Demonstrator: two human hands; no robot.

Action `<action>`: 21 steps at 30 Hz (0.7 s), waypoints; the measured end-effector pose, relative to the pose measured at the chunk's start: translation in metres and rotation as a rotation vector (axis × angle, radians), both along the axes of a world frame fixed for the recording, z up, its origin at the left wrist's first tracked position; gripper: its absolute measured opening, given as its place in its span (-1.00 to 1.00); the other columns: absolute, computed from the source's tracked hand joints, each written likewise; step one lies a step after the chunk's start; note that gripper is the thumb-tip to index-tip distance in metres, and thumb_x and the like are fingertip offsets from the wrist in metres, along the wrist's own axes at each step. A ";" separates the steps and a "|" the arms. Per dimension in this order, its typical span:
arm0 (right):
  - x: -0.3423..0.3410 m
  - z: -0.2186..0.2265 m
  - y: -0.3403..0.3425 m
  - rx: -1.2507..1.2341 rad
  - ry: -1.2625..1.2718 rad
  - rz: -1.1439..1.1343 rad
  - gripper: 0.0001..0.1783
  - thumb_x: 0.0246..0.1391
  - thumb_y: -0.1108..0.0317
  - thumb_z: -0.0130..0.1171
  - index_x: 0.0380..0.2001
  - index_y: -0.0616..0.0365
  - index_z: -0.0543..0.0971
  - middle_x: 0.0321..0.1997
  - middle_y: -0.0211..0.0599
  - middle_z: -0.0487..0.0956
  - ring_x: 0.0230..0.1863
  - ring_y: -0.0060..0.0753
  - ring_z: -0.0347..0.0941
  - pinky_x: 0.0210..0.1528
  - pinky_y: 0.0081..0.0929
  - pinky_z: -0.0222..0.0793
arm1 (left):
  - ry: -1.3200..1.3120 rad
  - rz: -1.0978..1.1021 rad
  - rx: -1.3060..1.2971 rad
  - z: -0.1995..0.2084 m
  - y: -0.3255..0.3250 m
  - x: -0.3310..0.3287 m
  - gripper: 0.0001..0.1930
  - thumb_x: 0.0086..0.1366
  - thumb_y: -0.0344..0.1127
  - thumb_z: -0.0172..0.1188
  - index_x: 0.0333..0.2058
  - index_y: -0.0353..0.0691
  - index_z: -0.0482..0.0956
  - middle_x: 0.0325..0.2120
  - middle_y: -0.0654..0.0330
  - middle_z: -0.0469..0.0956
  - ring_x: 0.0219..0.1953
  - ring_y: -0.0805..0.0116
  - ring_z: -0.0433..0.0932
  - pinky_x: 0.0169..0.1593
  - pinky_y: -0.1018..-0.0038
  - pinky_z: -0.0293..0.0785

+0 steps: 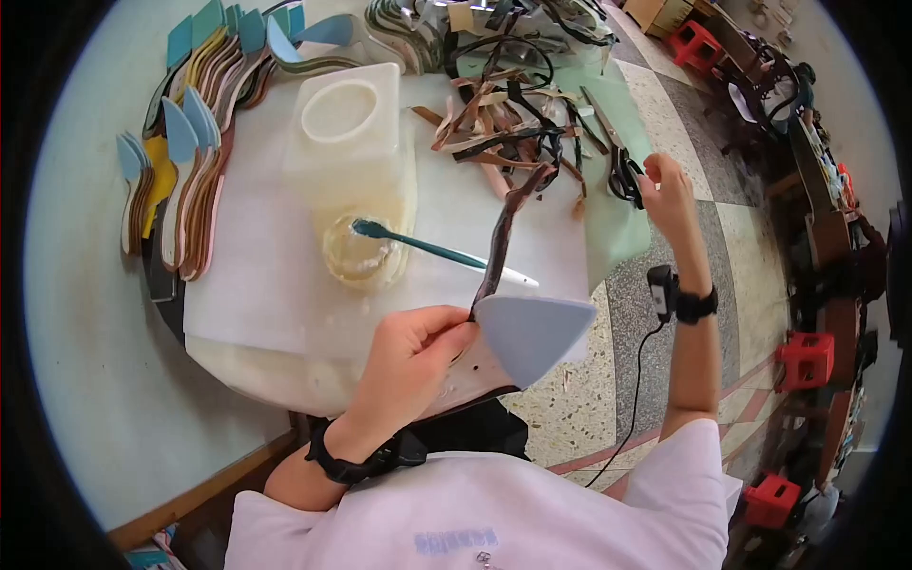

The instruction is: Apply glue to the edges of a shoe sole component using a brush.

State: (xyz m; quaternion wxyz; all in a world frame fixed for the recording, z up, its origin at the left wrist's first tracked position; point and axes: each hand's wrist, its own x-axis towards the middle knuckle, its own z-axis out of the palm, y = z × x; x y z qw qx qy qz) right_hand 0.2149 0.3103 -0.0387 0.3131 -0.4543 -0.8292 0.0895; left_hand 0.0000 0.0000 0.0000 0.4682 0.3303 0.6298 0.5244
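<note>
Going by what shows, we judge the piece in hand to be partly worked. Our left hand (413, 361) pinches a curved shoe insole (537, 332) with a pale blue end, and a dark strip (501, 233) runs up and away from its edge beside our fingers. The far end of that strip stands loose, so its trimming looks undone to us, though how much of it is fixed along the edge is hidden.

Our right hand (673, 195) is out to the side with curled fingers, right at the handles of the scissors (622, 176), which lie on a green sheet (617, 237). We cannot tell whether the fingers grip the handles or only touch them.

Beyond the left hand, a toothbrush (437, 249) rests across a round, glue-smeared patch (356, 261) in front of a white plastic container (389, 152); brushing seems paused. Between and beyond both hands, a heap of cut strips (513, 141) covers part of the tabletop (256, 228), which suggests to us that a good deal of cutting is done.

Farther left of the left hand, stacked insoles (195, 190) stand in several groups. We cannot tell which are finished and which are left.
</note>
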 end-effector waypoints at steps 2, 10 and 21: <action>-0.004 0.005 0.013 -0.200 -0.246 0.043 -0.64 -0.19 0.32 0.28 -0.28 0.23 0.50 -0.39 -0.16 0.55 -0.35 -0.24 0.48 -0.32 -0.35 0.39 | 0.001 -0.028 0.020 0.001 0.003 0.001 -0.84 0.18 -0.46 0.10 -0.29 -0.40 0.58 -0.67 0.33 0.43 -0.61 0.68 0.24 -0.54 0.66 0.18; -0.008 0.020 0.054 -0.656 -0.327 0.122 -0.74 -0.20 0.35 0.24 -0.50 0.37 0.50 -0.63 -0.31 0.47 -0.68 -0.53 0.40 -0.66 -0.54 0.30 | -0.007 -0.065 -0.002 0.005 0.003 0.007 -0.85 0.19 -0.49 0.10 -0.30 -0.44 0.57 -0.61 0.35 0.45 -0.54 0.69 0.28 -0.47 0.68 0.21; 0.037 0.071 -0.040 -0.998 0.473 0.563 -0.40 0.00 0.05 0.25 -0.10 0.38 0.41 -0.40 -0.39 0.45 -0.37 -0.61 0.41 -0.23 -0.48 0.44 | -0.237 -0.102 0.079 0.020 0.007 -0.006 -0.83 0.21 -0.46 0.11 -0.27 -0.42 0.59 -0.53 0.40 0.50 -0.49 0.69 0.34 -0.39 0.71 0.28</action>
